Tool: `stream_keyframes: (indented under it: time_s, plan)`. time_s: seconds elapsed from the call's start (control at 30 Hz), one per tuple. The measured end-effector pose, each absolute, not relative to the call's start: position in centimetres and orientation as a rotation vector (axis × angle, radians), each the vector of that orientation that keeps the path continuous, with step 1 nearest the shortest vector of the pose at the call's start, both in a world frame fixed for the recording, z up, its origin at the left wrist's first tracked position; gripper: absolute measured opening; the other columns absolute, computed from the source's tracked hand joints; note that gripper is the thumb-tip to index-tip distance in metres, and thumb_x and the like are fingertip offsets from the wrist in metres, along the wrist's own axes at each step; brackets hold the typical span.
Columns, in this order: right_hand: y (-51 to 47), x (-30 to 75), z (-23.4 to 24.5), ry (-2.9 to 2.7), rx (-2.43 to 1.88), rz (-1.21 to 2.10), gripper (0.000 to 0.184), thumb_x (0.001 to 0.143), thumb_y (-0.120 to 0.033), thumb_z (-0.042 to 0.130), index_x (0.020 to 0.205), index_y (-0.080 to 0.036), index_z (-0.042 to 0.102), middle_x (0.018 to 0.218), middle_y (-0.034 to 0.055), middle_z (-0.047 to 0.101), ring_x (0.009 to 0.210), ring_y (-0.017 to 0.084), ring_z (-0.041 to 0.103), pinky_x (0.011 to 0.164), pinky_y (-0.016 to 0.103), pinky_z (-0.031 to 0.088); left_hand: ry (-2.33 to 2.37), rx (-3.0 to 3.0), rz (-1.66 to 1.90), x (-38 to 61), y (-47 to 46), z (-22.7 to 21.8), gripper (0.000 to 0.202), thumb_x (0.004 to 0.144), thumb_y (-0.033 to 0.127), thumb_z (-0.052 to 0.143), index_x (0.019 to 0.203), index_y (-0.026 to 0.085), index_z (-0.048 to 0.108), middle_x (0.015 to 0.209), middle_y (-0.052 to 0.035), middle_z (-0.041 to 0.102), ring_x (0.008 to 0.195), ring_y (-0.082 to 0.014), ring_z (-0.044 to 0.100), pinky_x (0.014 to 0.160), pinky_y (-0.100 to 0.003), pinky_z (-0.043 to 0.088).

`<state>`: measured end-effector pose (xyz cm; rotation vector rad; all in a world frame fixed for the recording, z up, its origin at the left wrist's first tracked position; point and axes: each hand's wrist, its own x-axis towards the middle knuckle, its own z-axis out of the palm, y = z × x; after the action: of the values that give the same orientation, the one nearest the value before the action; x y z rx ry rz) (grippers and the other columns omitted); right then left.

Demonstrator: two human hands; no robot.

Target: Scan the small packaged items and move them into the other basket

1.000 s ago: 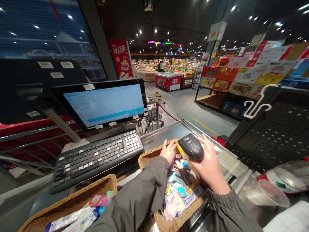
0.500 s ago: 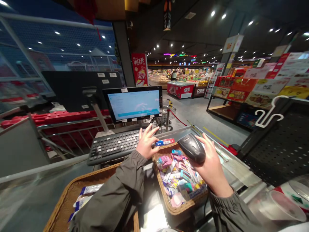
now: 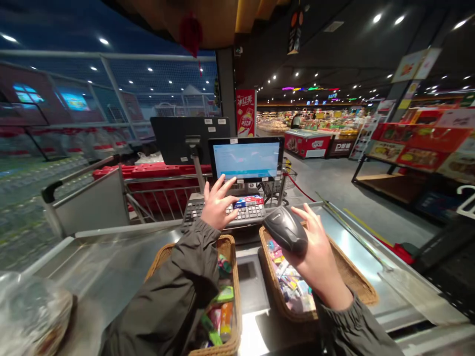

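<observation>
My left hand (image 3: 215, 206) pinches a small blue-and-red box (image 3: 249, 201) between thumb and fingers, with the other fingers spread upward. The box is over the black keyboard (image 3: 193, 211), below the lit monitor (image 3: 247, 157). In my right hand (image 3: 321, 259) is a black barcode scanner (image 3: 285, 230), its rounded head tilted up toward the box. Scanner and box are apart. Beneath the scanner stands a wicker basket (image 3: 354, 274) of small colourful packets, partly hidden by my right hand. My left sleeve covers part of a second wicker basket (image 3: 236, 301) with bright wrapped goods.
A second screen (image 3: 185, 143) stands turned away behind the keyboard. Metal counter (image 3: 100, 262) surrounds the baskets. A clear plastic bundle (image 3: 33, 311) lies at the near left. Beyond are a shopping cart (image 3: 276, 190), a red freezer (image 3: 307, 143) and box-laden shelves (image 3: 419, 143).
The view has turned left, so the surroundings sit further right. The box, earlier at the right basket's back edge, is now over the keyboard. Both hands keep their holds.
</observation>
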<state>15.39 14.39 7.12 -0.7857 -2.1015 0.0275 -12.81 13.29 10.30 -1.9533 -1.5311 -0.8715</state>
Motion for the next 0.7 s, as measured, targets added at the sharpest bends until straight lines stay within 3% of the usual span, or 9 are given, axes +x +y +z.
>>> stream_keyframes:
  time_s: [0.7]
  plan:
    - [10.8, 11.0, 7.2, -2.160, -0.776, 0.068, 0.040, 0.077, -0.025, 0.060, 0.117, -0.019, 0.059, 0.137, 0.0172, 0.051, 0.145, 0.041, 0.025, 0.112, 0.072, 0.023, -1.574, -1.920, -0.891, -16.9, 11.8, 10.2, 0.017, 0.079, 0.027, 0.064, 0.094, 0.025, 0.072, 0.154, -0.0062, 0.040, 0.147, -0.0322, 0.026, 0.118, -0.062, 0.004]
